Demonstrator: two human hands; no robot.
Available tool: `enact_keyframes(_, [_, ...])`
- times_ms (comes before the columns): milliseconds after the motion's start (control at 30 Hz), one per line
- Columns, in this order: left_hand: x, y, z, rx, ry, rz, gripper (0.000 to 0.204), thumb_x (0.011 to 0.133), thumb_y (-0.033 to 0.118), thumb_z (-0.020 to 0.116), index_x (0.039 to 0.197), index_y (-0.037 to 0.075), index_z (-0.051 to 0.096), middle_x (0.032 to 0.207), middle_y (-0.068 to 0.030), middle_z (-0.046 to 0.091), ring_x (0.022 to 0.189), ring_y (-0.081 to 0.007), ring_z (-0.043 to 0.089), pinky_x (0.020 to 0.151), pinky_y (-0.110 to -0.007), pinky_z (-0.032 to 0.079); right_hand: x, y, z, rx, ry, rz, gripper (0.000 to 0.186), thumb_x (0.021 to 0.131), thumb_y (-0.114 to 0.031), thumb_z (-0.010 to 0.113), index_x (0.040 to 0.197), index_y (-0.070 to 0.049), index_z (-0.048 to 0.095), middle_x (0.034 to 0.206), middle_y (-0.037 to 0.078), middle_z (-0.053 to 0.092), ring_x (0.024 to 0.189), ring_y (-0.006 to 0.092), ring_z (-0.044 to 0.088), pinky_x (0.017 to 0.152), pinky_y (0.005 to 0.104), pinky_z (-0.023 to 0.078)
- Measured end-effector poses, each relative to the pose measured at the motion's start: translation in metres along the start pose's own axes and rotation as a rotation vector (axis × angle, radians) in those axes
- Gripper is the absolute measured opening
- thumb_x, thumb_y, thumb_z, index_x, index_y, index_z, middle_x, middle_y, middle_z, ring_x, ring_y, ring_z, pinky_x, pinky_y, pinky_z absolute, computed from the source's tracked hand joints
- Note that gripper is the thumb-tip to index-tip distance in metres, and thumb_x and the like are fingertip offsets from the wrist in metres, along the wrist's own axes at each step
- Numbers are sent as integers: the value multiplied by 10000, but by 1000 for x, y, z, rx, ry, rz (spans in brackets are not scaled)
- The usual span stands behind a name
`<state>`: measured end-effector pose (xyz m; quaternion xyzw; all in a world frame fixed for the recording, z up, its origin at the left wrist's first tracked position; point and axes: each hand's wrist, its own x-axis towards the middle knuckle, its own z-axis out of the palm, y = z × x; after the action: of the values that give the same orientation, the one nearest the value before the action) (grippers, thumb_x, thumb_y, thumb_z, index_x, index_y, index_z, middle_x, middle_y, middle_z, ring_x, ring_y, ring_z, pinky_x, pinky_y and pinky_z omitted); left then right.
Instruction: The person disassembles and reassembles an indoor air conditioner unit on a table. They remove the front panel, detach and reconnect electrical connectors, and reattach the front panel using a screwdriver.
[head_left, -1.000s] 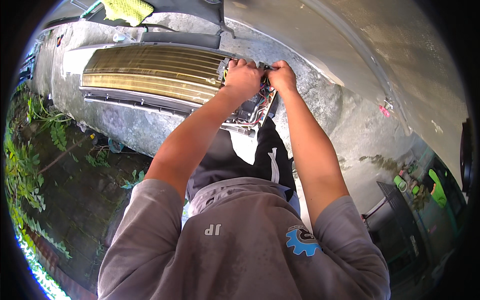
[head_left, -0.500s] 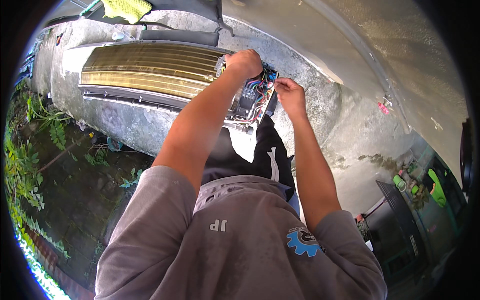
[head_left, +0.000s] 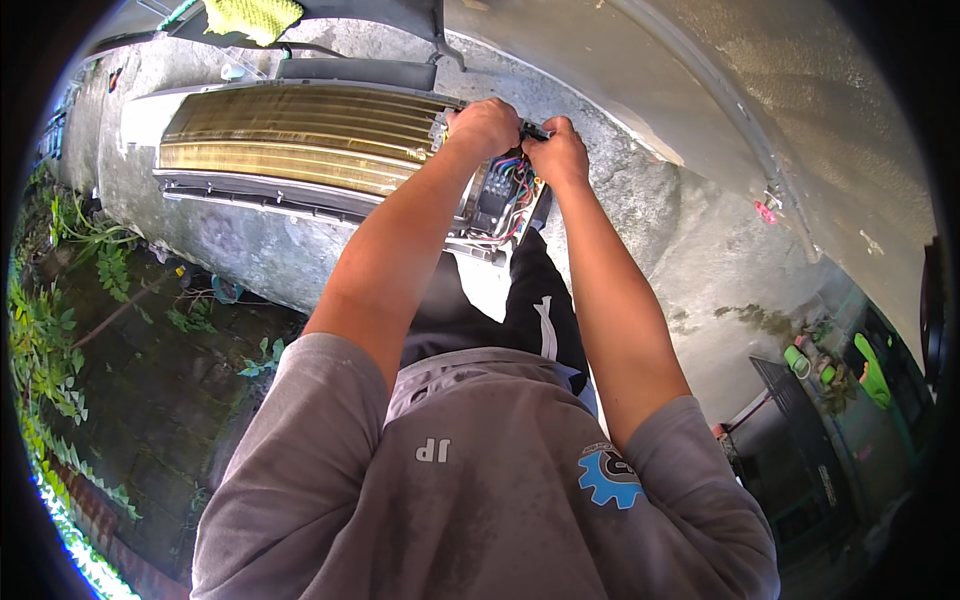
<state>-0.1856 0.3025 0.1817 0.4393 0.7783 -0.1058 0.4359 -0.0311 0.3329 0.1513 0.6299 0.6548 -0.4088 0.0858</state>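
An air conditioner unit (head_left: 300, 140) with bare golden fins lies on a concrete ledge, its cover off. At its right end sits an open wiring box (head_left: 497, 200) with red, blue and green wires. My left hand (head_left: 485, 125) is closed in a fist at the box's top edge. Right beside it, my right hand (head_left: 558, 152) is closed too. A short dark bar (head_left: 535, 131) runs between the two fists, and both grip it. What lies under the fingers is hidden.
The concrete ledge (head_left: 220, 240) drops to mossy ground with green plants (head_left: 60, 330) at the left. A yellow cloth (head_left: 250, 15) lies above the unit. A grey concrete wall (head_left: 680, 210) rises at the right, with a dark frame and green items (head_left: 810, 365) at the lower right.
Half a second ago my right hand was lower, apart from the left and near the wires. It has moved back up beside my left hand at the box's top.
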Motion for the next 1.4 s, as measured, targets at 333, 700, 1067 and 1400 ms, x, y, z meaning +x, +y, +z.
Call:
enact_keyframes(333, [0,-6,5,-46,-21,101,409,974,281,697,1346,128,773,1485,-143,692,1395,-374,644,1195,-703,413,30,21,1,472,-344,326,673,811,-172,917,1408,-112,614,1280,129,768,1083,385,754,844,738,570])
enact_keyframes(700, [7,-16,16,-65,50,132,375,867,336,772,1236,289,820,1291,-27,796,1249,-280,727,1045,-549,553,49,16,26,275,-246,316,523,838,-94,855,1322,-97,656,1136,125,766,1012,268,738,875,477,587])
enact_keyframes(1067, [-5,-11,13,-105,109,86,368,858,321,780,1223,303,829,1274,-33,804,1243,-280,730,1080,-555,523,34,35,11,886,-470,150,476,933,-1,759,1407,-7,707,1273,128,761,1115,249,722,974,414,579])
enact_keyframes(1400, [-4,-12,18,-107,106,70,355,873,323,744,1217,322,833,1276,-47,805,1235,-288,735,1112,-540,497,62,34,40,166,-242,-89,512,804,-245,876,1302,-167,782,1266,130,797,1173,262,761,1006,364,585])
